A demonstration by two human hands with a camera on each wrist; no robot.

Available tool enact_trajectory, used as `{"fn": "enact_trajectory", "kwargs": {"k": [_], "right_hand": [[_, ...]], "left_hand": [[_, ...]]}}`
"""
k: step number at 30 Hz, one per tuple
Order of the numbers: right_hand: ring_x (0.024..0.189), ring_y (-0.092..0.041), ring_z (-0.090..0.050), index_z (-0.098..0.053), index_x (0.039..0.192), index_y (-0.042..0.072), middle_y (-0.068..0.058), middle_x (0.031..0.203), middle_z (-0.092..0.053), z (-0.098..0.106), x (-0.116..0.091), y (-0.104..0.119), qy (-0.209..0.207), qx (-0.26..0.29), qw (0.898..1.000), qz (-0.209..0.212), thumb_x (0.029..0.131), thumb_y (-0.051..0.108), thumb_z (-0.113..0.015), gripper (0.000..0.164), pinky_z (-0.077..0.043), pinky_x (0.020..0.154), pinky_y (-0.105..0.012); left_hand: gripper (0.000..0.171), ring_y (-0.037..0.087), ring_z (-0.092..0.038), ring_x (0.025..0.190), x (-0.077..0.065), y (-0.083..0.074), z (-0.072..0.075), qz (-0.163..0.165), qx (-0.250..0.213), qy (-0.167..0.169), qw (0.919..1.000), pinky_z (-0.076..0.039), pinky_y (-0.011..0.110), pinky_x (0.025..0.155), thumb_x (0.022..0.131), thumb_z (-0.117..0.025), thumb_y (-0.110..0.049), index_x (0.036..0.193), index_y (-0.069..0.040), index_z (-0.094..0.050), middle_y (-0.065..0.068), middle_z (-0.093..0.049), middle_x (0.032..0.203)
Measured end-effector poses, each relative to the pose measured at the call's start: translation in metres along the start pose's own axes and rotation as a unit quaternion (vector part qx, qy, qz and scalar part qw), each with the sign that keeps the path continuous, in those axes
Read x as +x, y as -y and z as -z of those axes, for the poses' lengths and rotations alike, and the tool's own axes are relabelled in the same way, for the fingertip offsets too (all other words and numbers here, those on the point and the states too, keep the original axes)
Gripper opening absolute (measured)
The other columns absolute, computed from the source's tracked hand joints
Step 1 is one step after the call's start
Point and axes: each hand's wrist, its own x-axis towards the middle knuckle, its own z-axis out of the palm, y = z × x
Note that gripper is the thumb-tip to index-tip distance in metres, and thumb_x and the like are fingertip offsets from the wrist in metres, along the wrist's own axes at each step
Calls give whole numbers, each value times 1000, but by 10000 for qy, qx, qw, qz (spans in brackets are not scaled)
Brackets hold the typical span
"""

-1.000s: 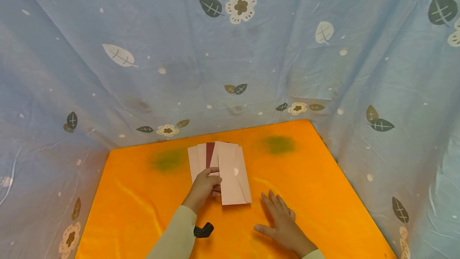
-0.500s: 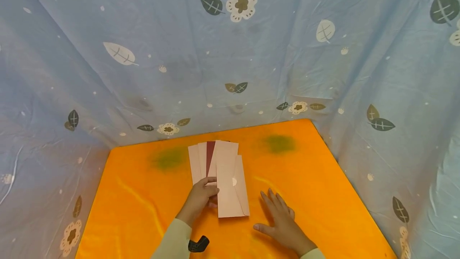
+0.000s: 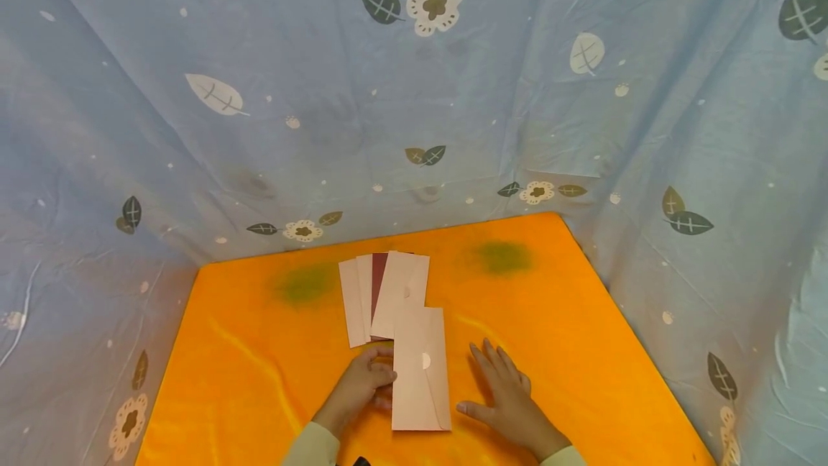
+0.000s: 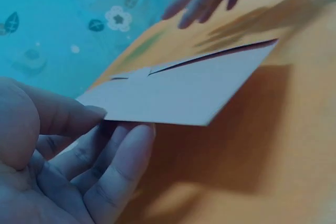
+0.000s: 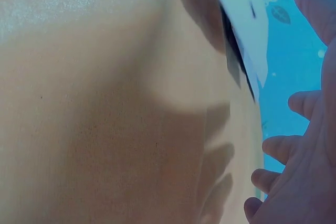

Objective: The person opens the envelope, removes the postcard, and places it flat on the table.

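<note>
A pale pink envelope (image 3: pixel 419 380) with a small round seal on its flap is pinched at its left edge by my left hand (image 3: pixel 362 387). In the left wrist view the thumb lies on top of the envelope (image 4: pixel 173 95) and the fingers are beneath; its shadow falls on the orange surface, so it is raised. My right hand (image 3: pixel 507 405) hovers to the right of the envelope, fingers spread and holding nothing. Beyond the held envelope lie several fanned envelopes (image 3: pixel 399 293), mostly pale pink, with a dark red strip (image 3: pixel 379 268) showing among them.
An orange cloth-covered table (image 3: pixel 246 394) bears two greenish patches, one on each side of the fanned envelopes. Blue curtains (image 3: pixel 310 78) with leaf and flower prints stand behind the table and along both sides.
My left hand has drawn the pinched envelope toward me, away from the fanned ones, uncovering more of them. The right hand has stayed almost still.
</note>
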Motion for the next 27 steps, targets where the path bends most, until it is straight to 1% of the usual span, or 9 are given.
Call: {"fn": "enact_trajectory", "kwargs": {"k": [5,10,12,18,21,24,25,26,27], "right_hand": [[159,-54,-8,-27,174,16,-18,180,-10,-1,2,0,27,-4,10000,27,96,57,-80,103,-12,107,-84],[158,-57,-11,-29,174,16,-19,179,-15,-3,4,-1,44,-92,9999,53,95,59,-79,103,-17,106,-81],[158,-57,-13,-30,174,16,-20,178,-16,-4,5,-2,48,-172,9998,37,95,62,-78,103,-20,106,-80],[158,-56,-13,-30,174,16,-18,179,-17,-5,5,-3,55,-195,9998,25,94,64,-77,104,-20,107,-77],[158,-56,-13,-30,174,17,-18,179,-16,-6,6,-2,94,-186,9998,13,94,65,-77,104,-20,107,-78],[159,-56,-11,-30,174,17,-18,179,-16,-6,5,-1,136,-134,9998,-22,94,64,-78,104,-18,107,-80],[159,-56,-11,-29,174,17,-18,179,-15,-6,5,-1,153,-133,9998,-26,94,64,-77,104,-17,107,-80],[159,-55,-11,-29,174,17,-18,179,-15,-6,5,-1,162,-119,9998,-31,94,64,-78,104,-17,108,-81],[159,-55,-11,-29,174,17,-18,179,-15,-6,5,-1,160,-116,9998,-29,94,64,-78,104,-16,108,-81]], "left_hand": [[42,28,-74,77,-5,14,-6,158,-49,37,9999,-63,38,56,101,-69,0,141,2,-54,15,-73,99],[39,28,-73,74,-9,24,-11,281,55,-42,9996,-63,40,55,101,-67,2,138,1,-55,16,-71,97],[38,27,-72,72,-10,27,-12,330,114,-84,9994,-63,42,55,101,-67,3,137,1,-55,15,-70,96],[38,27,-72,71,-12,30,-17,372,310,-229,9986,-63,42,55,99,-69,5,135,2,-55,15,-68,92],[42,25,-71,69,-14,28,-18,338,596,-357,9970,-63,41,55,98,-71,5,137,3,-56,14,-67,90],[46,23,-69,65,-18,24,-19,231,1064,-479,9929,-62,39,54,96,-74,3,139,4,-56,12,-66,88],[46,22,-68,63,-19,22,-19,149,1339,-519,9895,-61,38,54,96,-76,1,139,4,-57,11,-67,86],[46,20,-66,63,-20,20,-19,35,1700,-571,9838,-60,35,54,96,-78,-2,138,3,-58,8,-67,85],[46,19,-64,62,-22,17,-19,-108,2099,-630,9756,-59,34,56,96,-79,-4,137,3,-60,6,-67,84]]}}
